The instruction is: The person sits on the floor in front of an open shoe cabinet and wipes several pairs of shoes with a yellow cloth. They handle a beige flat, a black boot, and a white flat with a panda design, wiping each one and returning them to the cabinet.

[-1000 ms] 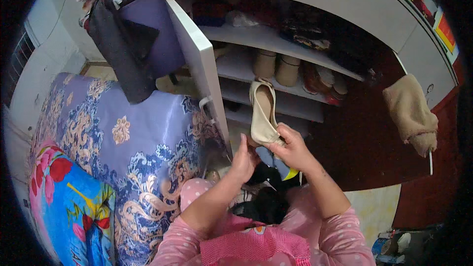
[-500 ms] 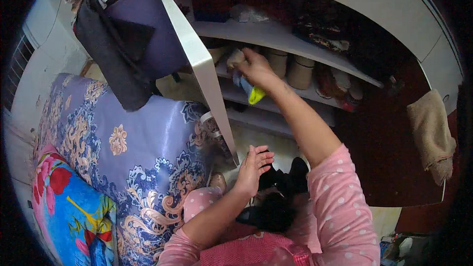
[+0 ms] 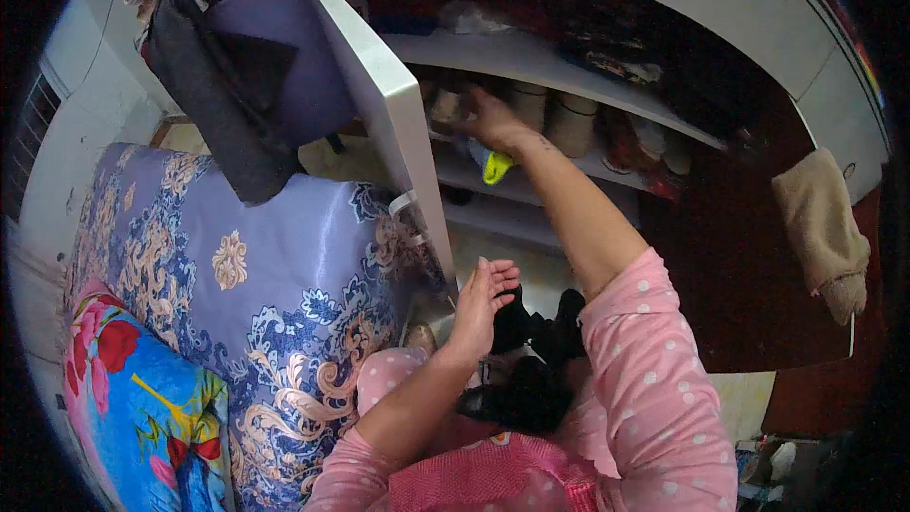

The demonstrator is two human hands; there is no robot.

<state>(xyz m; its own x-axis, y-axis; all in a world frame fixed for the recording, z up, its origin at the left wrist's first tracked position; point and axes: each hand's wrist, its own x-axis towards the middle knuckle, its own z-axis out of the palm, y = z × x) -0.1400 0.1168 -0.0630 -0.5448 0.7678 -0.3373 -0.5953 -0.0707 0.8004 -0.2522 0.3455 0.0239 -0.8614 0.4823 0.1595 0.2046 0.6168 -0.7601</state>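
Observation:
My right hand (image 3: 493,121) reaches into the cupboard at the middle shelf, its fingers closed and partly in shadow. A blue-grey shoe with a bright yellow end (image 3: 496,168) hangs under this hand, over the shelf's front edge. A beige piece (image 3: 446,104) shows beside the fingertips; whether it belongs to the same shoe I cannot tell. My left hand (image 3: 484,301) is held low over the floor, open and holding nothing, with fingers stretched out. Black shoes or cloth (image 3: 521,389) lie below, between my legs; dimness hides their exact kind.
Several shoes, including beige ones (image 3: 572,125), line the middle shelf (image 3: 616,171). An open white door (image 3: 403,114) stands left of my right hand. A patterned bed (image 3: 275,256) fills the left side, and a brown towel (image 3: 823,228) hangs over the right door.
My right hand has moved slightly up and deeper into the shelf, with the shoe following. My left hand has risen a little. The view has shifted slightly.

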